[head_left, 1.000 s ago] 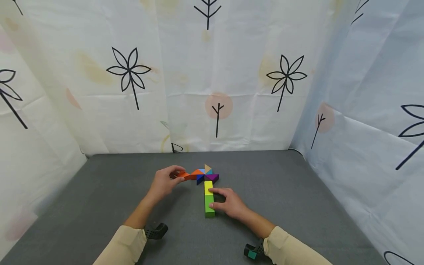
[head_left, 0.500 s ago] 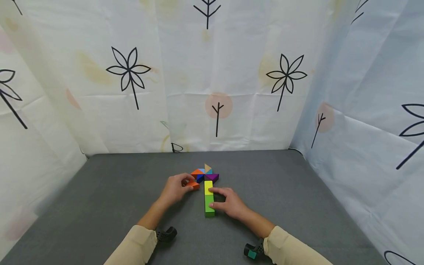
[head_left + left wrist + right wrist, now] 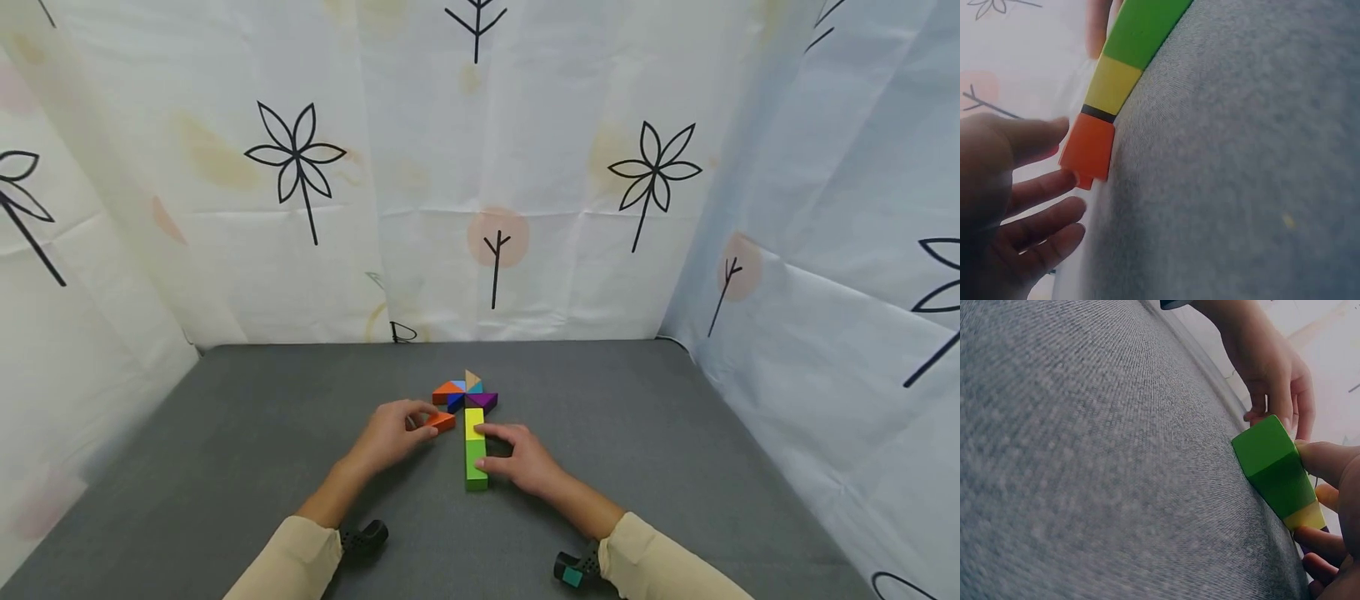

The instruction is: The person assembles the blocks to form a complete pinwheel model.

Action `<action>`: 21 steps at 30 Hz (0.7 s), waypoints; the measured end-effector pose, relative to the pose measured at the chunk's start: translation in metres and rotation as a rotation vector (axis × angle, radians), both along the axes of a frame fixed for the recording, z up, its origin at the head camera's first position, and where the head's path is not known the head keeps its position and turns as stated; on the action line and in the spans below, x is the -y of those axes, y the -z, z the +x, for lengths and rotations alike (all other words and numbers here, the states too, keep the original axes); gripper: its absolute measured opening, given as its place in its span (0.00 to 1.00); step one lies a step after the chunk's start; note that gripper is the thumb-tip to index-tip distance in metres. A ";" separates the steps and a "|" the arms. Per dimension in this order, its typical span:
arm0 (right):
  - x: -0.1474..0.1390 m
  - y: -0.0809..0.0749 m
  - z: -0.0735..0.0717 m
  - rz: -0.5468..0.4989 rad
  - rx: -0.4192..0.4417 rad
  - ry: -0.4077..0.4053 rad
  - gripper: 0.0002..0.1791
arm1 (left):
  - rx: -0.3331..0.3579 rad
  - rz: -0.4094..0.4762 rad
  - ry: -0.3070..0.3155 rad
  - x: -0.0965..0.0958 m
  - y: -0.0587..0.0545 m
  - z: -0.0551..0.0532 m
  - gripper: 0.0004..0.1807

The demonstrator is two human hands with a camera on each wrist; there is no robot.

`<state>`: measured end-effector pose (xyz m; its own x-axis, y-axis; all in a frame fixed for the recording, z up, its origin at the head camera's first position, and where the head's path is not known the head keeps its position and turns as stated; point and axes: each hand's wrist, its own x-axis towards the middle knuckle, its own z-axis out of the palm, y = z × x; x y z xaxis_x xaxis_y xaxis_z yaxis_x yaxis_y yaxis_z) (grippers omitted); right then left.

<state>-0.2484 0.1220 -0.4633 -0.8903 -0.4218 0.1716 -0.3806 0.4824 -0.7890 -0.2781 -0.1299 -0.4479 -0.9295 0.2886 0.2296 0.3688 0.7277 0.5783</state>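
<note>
Between thumb and fingers, my left hand pinches an orange triangular block, close to the left side of a yellow block. A green block continues the yellow one toward me, both in one straight line. My right hand rests its index finger on the yellow block and its thumb on the green one. Beyond them lies a fan of small triangular blocks: another orange block, a dark blue block, a purple block, a teal block and a wood-coloured block.
The blocks lie on a grey cloth-covered table. White curtains printed with black plants close off the back and both sides. Each wrist wears a black camera band, such as the right wrist band.
My left hand has brought the orange block away from the far left end of the fan, toward me and to the right, beside the yellow block. The right hand stays where it was.
</note>
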 end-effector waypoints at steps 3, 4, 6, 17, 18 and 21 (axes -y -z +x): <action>0.000 -0.001 0.000 0.003 -0.004 0.001 0.27 | 0.038 -0.031 0.048 0.002 -0.002 0.004 0.18; 0.000 -0.001 0.000 0.006 0.001 0.005 0.27 | 0.054 -0.040 0.059 0.002 -0.003 0.005 0.19; 0.000 -0.001 0.000 0.007 0.005 0.009 0.28 | 0.073 -0.063 0.079 0.001 -0.002 0.006 0.23; -0.001 -0.001 0.001 0.009 0.014 0.010 0.28 | 0.090 -0.085 0.163 -0.012 0.000 0.005 0.29; -0.001 -0.001 0.001 0.008 0.016 0.010 0.28 | 0.089 -0.084 0.168 -0.014 0.000 0.005 0.29; -0.001 -0.002 0.001 0.010 0.017 0.007 0.28 | 0.093 -0.080 0.180 -0.017 0.001 0.004 0.30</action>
<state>-0.2470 0.1234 -0.4613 -0.8962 -0.4168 0.1519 -0.3633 0.4930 -0.7906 -0.2745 -0.1130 -0.4489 -0.8775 0.4656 0.1146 0.4445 0.7001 0.5588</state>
